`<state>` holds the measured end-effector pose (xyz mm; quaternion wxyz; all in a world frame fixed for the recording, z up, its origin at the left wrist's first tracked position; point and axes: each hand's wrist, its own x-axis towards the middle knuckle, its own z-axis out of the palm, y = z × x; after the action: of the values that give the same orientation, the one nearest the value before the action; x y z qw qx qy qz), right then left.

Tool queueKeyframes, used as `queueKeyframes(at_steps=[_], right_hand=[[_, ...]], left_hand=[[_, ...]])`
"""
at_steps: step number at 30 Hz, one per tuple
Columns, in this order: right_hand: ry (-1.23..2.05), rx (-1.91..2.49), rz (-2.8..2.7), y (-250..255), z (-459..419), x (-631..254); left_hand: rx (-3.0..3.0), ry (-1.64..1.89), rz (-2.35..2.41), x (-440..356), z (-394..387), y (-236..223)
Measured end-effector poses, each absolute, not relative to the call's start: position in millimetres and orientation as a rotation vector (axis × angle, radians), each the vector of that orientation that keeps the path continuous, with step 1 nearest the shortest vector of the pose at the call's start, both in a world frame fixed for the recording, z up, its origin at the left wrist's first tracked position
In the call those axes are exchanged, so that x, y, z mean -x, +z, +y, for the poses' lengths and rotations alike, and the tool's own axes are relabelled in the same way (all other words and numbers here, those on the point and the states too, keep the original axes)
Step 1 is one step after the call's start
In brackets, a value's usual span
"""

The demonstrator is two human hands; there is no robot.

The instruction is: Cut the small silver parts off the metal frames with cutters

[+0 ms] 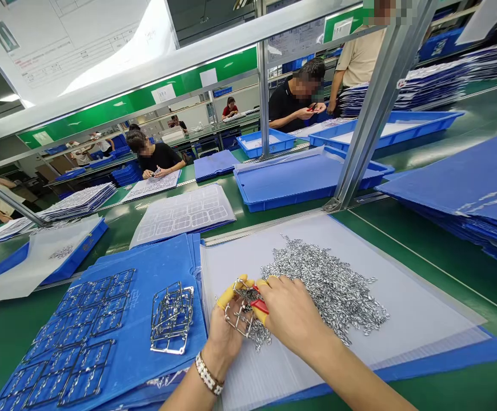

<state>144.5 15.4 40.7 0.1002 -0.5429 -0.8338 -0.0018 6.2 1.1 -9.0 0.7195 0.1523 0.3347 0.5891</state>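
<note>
Head view. Holding a small openwork frame (240, 319) in the left hand (226, 334), pinching with closed thumb and fingers, over the near left edge of a pile of small metal parts (325, 285). Gripping a red-handled tool (260, 306) in the right hand (293, 311) with curled, closed fingers, right beside the frame. Wearing yellow finger covers (227, 297) on both hands. Not making out the tool's working end; unable to tell touching the frame from merely being close.

Seeing the pile lying on a translucent white sheet (407, 342); to its left, noting a stack of similar frames (172, 317) on a blue sheet (145, 257) and, farther left, more frames in rows (77, 328).

Handling, judged by eye: probably dealing with something very light and fairly stiff, yet possibly bending at the thin crossbars under hard squeezing. Expecting a slippery finish, going by the shine; likely gaining some grip from the covers. Best taking hold by the outer rim or a corner, pinching lightly, leaving the inner bars unloaded. Possibly snagging on neighbouring frames when stacked.
</note>
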Motion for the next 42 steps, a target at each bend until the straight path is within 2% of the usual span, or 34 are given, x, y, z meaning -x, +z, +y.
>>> queueKeyframes(at_steps=[16, 32, 42], right_hand=[[-0.065, 1.701, -2.425, 28, 4, -169], [-0.137, 1.680, -2.494, 23, 2, -150], [-0.015, 1.629, -2.477, 26, -14, -148]], left_hand=[[-0.252, 1.207, 0.583, 0, 3, -3], [-0.277, 1.267, 0.686, -2, 4, -5], [-0.221, 1.297, 0.667, 2, 5, -2]])
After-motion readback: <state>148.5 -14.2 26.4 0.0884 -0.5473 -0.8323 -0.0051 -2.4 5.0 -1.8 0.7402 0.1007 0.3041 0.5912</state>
